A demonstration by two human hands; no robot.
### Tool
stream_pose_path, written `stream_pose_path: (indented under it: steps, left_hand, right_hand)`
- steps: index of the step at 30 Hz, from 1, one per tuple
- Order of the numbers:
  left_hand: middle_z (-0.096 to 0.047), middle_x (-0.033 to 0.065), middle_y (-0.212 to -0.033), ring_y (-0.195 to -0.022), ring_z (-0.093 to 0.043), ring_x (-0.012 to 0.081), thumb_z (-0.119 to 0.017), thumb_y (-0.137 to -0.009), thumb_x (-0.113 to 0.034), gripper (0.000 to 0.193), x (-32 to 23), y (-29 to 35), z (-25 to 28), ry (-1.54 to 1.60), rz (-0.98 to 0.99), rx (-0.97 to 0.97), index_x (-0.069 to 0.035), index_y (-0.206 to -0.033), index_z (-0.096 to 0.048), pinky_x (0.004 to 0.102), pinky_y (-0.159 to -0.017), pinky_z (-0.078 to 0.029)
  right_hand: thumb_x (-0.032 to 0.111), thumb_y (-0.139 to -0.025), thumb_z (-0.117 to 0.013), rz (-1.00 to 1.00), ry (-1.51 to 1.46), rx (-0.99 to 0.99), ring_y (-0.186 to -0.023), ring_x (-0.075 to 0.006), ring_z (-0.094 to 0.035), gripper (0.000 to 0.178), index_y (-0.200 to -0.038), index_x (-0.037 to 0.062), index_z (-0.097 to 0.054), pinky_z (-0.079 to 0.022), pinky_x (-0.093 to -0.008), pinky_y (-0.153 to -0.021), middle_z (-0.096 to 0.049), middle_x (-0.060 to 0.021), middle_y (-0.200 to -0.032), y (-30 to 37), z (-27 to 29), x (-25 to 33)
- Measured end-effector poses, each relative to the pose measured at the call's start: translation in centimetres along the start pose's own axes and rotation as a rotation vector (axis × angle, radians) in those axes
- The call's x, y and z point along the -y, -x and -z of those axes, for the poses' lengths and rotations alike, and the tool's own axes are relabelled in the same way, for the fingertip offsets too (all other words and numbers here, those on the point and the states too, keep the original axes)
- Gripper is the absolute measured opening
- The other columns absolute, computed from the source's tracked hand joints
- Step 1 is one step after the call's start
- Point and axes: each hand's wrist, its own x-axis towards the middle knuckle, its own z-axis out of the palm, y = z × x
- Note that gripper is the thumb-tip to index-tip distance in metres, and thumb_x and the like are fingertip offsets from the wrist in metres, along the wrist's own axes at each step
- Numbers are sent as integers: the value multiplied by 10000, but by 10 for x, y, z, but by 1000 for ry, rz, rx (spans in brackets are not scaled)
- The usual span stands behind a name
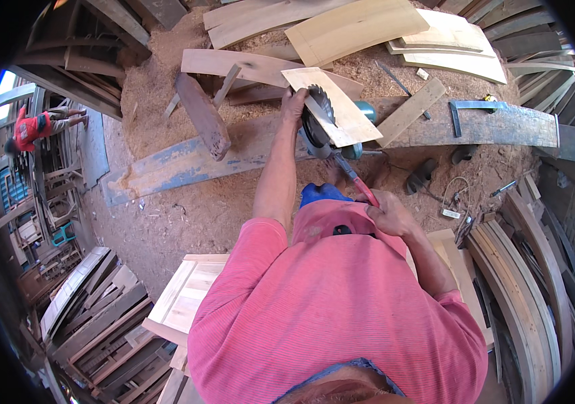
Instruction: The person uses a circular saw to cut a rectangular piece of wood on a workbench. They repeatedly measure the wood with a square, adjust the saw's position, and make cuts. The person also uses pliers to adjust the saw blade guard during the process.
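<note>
A circular saw point(313, 129) is held up before me, its toothed blade point(322, 103) standing out through a pale plywood base point(341, 111). My left hand point(294, 106) is closed at the left edge of that base, beside the blade. My right hand point(392, 214) is wrapped round the red handle of a long tool point(361, 186). The tool's metal head reaches the saw's near side; I cannot tell its exact kind or how it meets the saw. A teal motor housing point(367, 111) shows partly behind the base.
Below the saw lies a long worn plank point(186, 172) with a black square point(458, 120) on it. Curved boards point(358, 30) lie on sawdust at the far side. A power strip point(450, 214) with a cord sits at right. Lumber is stacked both sides; another person point(31, 130) is far left.
</note>
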Motion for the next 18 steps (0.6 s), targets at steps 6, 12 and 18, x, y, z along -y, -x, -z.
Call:
stream_pose_path:
  steps: [6,12,18]
  left_hand:
    - [-689,115,-1113,-951,-695,235,-664,-877,-164,460,-2,1,2,-8,1,18,-8,-1304,-595,400,-851,-579]
    - [-687,111,-1063,-883,-682,222,-669,-853,-155,450,1,0,1,44,-11,-7,8,-1268,-609,388,-777,-583]
    - [-686,105,-1120,-964,-684,221,-660,-892,-174,452,-1,0,1,-1,3,3,-14,-1310,-599,389,-850,-573]
  right_hand:
    - [79,-917,-592,-43,156,-57,-1009,-380,-712,339,-1215,-51,-690,-536,-443,-920,-720,-265,-1048,3,1,3]
    - [103,-923,-589,-24,162,-70,-990,-414,-709,348,-1221,-43,-692,-536,-459,-912,-721,-275,-1006,2,0,-1]
    - [147,-979,-568,-49,189,-137,-884,-374,-706,229,-1049,-39,-680,-536,-464,-827,-708,-231,-892,0,-5,13]
